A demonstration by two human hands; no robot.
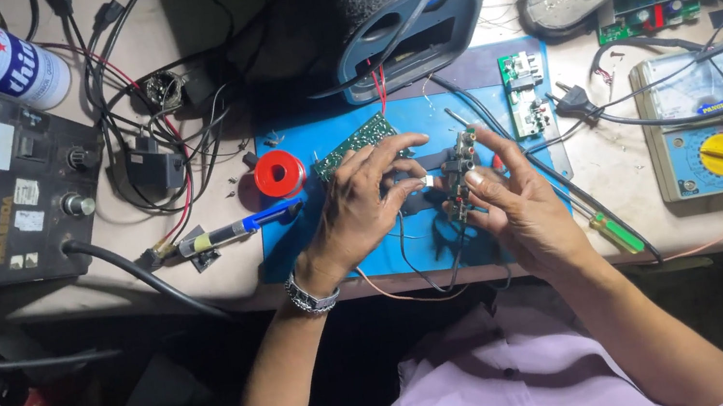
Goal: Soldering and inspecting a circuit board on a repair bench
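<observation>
While both hands work over the blue mat at the middle of the table, I see the left hand with fingers curled together, pinching a small pale part against the narrow circuit board. The right hand is closed on that same board from the other side, its thumb pressing the edge, so the board stands tilted between the two hands, just above the mat. Dark wires hang from it down past the table's edge.

A green circuit board lies on the mat just behind the left hand, touching or nearly touching the knuckles. A red solder spool sits at the mat's left edge, and a blue-handled soldering iron rests just beside it, tip pointing away from the hands. A green-handled screwdriver lies near the right wrist.

My worry is the hanging wires: a tug from a forearm or the table edge could, I judge, wrench the board out of the pinch or strain its joints. The small part could also slip from the left fingertips and vanish among the clutter. If the iron is hot, its nearness to the left forearm is a burn risk.
</observation>
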